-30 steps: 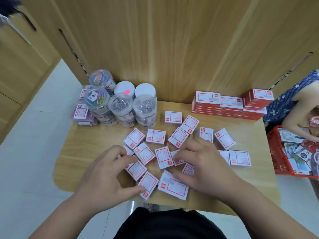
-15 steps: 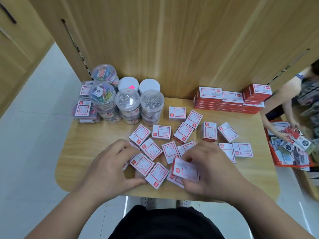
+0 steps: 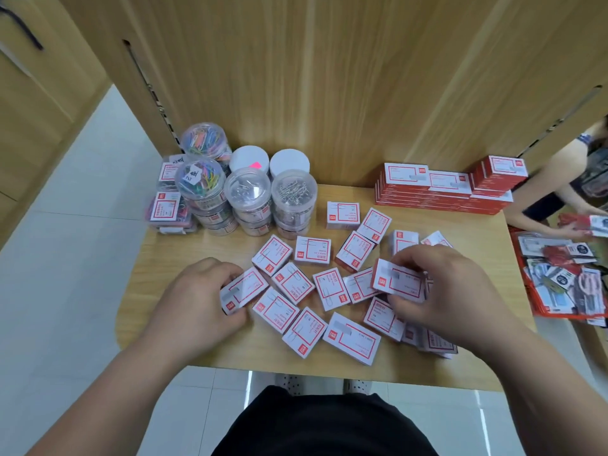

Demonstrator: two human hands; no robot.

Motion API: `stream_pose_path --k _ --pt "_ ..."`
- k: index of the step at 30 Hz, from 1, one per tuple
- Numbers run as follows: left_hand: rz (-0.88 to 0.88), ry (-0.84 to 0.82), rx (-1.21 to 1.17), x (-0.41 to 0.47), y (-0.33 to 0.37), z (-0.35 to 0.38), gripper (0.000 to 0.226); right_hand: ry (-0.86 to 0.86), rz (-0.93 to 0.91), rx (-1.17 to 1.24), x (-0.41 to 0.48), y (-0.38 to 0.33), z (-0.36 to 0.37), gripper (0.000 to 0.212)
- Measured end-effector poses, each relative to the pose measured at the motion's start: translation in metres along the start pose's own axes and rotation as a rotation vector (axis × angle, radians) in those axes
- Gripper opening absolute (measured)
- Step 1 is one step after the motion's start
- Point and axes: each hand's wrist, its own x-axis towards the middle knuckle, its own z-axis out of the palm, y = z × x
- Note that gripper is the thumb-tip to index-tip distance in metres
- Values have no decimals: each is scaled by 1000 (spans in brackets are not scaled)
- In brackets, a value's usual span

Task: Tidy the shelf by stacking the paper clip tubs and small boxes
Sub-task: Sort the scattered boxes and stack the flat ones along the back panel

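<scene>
Bright even light, soft shadows, bowed edges

Light wooden shelf: scattered small white-and-red boxes, stacked clear round paper-clip tubs, red flat-box stacks at back right.

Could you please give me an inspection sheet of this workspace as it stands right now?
Surface: wooden shelf, largely covered.
Job's things: small boxes scattered mid-shelf; tubs stacked back left; flat red boxes stacked back right.
Clutter: red basket of packets at the right.
Hands: left hand grips the near-left box; right hand holds a raised box.
Cables: nothing seen.
Surroundings: wooden panels, tiled floor, another person at the right.
</scene>
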Motion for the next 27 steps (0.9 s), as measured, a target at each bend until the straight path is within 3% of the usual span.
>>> stream_pose_path --k 5,9,13,19,23,27 --pt "3 76 -99 -5 13 -22 52 -4 -41 37 4 0 3 37" --pt "70 39 -188 3 49 -23 61 -3 -52 17 8 7 -1 40" --pt "82 -30 -111 26 85 8 68 -23 -66 -27 15 12 -4 47" --pt "-8 -87 268 41 109 30 57 -90 -152 -109 26 16 0 49" --pt "45 -92 215 38 106 15 58 -132 -132 -105 28 15 7 53" --pt "197 -284 206 42 93 -3 65 -282 -185 -49 33 15 -3 56"
